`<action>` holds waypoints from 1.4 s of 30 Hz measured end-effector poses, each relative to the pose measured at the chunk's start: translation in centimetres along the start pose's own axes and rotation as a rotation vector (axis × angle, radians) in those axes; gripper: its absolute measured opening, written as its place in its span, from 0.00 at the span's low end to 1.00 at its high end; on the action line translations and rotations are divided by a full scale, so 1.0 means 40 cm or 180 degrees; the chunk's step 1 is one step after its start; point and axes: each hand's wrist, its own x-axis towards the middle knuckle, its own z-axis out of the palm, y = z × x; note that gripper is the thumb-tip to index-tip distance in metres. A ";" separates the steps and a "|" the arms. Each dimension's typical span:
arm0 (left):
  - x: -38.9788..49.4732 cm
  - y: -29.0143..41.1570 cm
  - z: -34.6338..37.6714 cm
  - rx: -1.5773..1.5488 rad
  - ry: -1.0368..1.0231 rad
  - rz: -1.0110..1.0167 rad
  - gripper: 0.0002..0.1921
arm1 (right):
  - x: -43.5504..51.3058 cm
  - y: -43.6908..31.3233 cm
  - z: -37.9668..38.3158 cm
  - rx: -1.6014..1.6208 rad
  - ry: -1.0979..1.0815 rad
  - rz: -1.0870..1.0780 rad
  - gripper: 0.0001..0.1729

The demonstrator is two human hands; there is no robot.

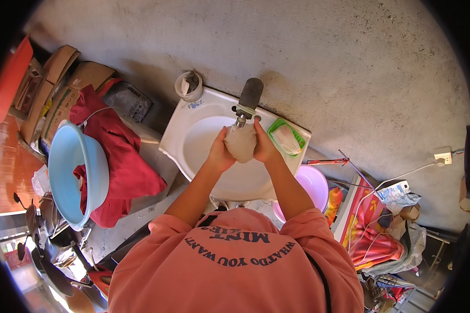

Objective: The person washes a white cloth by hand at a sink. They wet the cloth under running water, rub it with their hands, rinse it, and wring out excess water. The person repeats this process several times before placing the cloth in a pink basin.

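Both of my hands hold a pale, wet-looking cloth (241,144), bunched into a ball, over a white ceramic washbasin (203,137). My left hand (222,150) grips its left side, and my right hand (263,144) presses on its right side. The metal spout of a faucet (241,120) ends at the top of the cloth; whether water runs cannot be told. Behind the spout stands a dark grey cylindrical part (252,93). A green soap dish (276,126) with a whitish wrapped item (286,139) sits on the basin's right rim.
A clear plastic tub (188,87) stands at the basin's back left corner. Left are a light blue basin (98,172), dark red cloth (121,156) and cardboard boxes (58,101). A pink basin (313,186) lies below right, near a patterned red cloth (380,242) and a wall socket (443,155).
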 end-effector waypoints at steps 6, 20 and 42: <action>-0.006 -0.009 -0.008 -0.0053 0.0386 -0.0363 0.25 | 0.008 0.009 -0.004 -0.3099 0.1411 -0.1879 0.16; 0.079 -0.061 -0.104 -0.0069 0.0534 0.0571 0.18 | -0.067 0.149 0.213 -0.3957 0.1676 -0.2975 0.11; 0.077 -0.036 -0.090 0.0000 -0.0387 -0.0604 0.22 | -0.049 0.198 0.146 -0.4626 0.1477 -0.3219 0.17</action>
